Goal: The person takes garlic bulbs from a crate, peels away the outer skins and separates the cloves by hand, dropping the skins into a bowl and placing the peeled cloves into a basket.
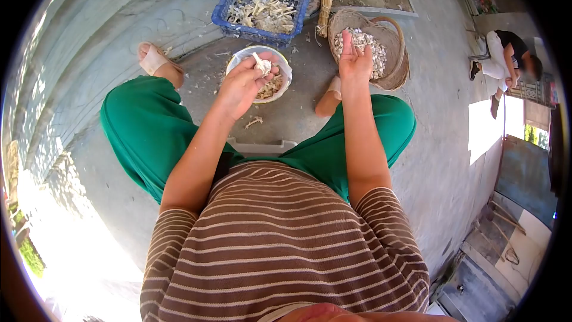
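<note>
White papery garlic bulb (pixel 262 66), grasped in left hand (pixel 239 85) toward far edge of round white plastic tub (pixel 287 74), is probably best kept low over tan flakes (pixel 273 88) inside; right hand (pixel 356 67), released, hovers toward left edge of brown woven basket (pixel 396 73).

The T-shirt (pixel 286 232) is striped in cream across brown; the trousers (pixel 143 125) are coloured plain green. Blue is shown by the plastic crate (pixel 253 34), white by the basin (pixel 285 77), tan by the wicker basket (pixel 395 65), off-white by the garlic bulb (pixel 263 67).
</note>
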Demonstrator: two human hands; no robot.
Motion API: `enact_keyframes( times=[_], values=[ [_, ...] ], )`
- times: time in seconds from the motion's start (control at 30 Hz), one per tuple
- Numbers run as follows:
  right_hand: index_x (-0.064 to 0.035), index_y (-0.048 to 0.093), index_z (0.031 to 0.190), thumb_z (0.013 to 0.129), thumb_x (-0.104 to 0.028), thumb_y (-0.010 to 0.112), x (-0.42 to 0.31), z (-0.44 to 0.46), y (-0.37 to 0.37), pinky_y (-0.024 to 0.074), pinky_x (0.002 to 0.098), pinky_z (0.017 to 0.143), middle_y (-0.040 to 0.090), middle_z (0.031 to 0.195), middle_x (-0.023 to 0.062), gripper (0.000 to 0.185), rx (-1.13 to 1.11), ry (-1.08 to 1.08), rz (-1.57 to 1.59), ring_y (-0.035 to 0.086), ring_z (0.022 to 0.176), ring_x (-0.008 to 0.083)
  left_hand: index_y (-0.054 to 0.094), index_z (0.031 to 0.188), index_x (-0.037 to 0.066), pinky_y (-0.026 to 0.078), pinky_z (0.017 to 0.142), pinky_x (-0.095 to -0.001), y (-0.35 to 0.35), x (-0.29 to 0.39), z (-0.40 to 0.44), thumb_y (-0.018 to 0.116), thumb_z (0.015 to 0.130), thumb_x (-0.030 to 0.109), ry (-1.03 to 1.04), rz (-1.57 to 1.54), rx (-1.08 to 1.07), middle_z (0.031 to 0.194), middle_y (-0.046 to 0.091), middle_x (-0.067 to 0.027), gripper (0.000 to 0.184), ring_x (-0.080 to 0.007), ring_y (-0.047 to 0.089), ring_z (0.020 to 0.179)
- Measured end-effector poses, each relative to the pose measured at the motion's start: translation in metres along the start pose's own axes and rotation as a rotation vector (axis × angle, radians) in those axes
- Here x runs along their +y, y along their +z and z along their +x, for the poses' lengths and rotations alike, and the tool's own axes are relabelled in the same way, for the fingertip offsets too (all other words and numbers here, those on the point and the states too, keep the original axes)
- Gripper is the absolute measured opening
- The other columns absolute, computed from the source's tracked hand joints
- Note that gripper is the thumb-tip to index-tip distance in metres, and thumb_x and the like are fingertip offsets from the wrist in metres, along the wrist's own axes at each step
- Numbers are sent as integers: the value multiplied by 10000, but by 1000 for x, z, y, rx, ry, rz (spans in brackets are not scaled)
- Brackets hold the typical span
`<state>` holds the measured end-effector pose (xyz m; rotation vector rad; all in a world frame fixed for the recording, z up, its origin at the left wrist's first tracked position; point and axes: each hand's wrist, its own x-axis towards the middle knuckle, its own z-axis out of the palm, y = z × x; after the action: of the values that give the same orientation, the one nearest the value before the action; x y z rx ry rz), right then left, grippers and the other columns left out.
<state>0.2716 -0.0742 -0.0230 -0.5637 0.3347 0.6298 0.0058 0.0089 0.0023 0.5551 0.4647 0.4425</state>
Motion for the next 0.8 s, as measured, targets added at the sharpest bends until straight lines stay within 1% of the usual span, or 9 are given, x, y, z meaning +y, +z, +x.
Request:
enact_keyframes(
  times=[0.07,0.13,0.17,0.23,0.27,0.33,0.43,0.57,0.8],
  values=[
    [117,227,1317,986,-229,388,3,1,-3,508,391,950,397,1293,280,505,8,13,-2,548,1077,368,427,1258,-63,428,981,-333,7,-1,-1,490,881,-10,75,6,-19,1261,515,-163,386,-233,534,1121],
    [64,444,1236,961,-233,481,22,-26,-5,534,291,791,566,1115,195,407,-245,144,-512,621,923,251,429,1261,-51,426,990,-337,7,-1,-1,514,887,12,89,100,-13,1256,519,-154,388,-237,537,1125],
    [64,444,1236,961,-233,481,29,-40,-1,534,291,791,566,1115,195,407,-245,147,-515,621,923,251,430,1264,-40,424,1000,-342,7,-2,-2,538,893,33,95,194,-1,1250,524,-145,393,-241,540,1128],
    [2,616,1043,900,-188,600,41,-70,12,476,222,662,642,897,75,239,-679,210,-878,599,775,110,443,1245,-31,451,952,-331,10,-5,-4,545,881,11,116,230,22,1200,544,-138,381,-226,561,1085],
    [2,616,1043,900,-188,600,48,-81,14,476,222,662,642,897,75,239,-677,211,-877,599,775,110,456,1227,-23,478,905,-321,11,-5,-4,553,868,-10,138,272,39,1149,565,-130,371,-211,581,1042],
    [-11,640,932,847,-145,663,60,-96,18,456,218,616,625,799,5,161,-950,-11,-1240,539,720,39,469,1215,-17,479,879,-307,1,-10,-1,584,858,14,168,454,49,1130,575,-121,377,-196,584,1020],
    [-6,633,906,816,-85,674,69,-102,16,457,228,589,608,737,-15,127,-898,48,-1227,532,688,28,504,1179,-10,474,836,-280,-3,-11,-1,631,841,58,191,747,61,1087,594,-99,368,-163,585,976],
    [-9,581,930,882,-84,595,74,-102,17,453,210,561,592,727,13,91,-977,-278,-1482,540,640,45,553,1129,-10,464,770,-262,-3,-5,-2,622,864,107,286,1151,66,972,604,-48,298,-139,574,872],
    [-8,562,921,902,-91,563,83,-112,11,448,215,526,573,693,20,85,-898,-362,-1393,528,583,53,567,1178,12,362,587,-210,-5,-15,-4,581,909,146,123,497,96,826,532,21,301,-64,435,670]
  ],
)
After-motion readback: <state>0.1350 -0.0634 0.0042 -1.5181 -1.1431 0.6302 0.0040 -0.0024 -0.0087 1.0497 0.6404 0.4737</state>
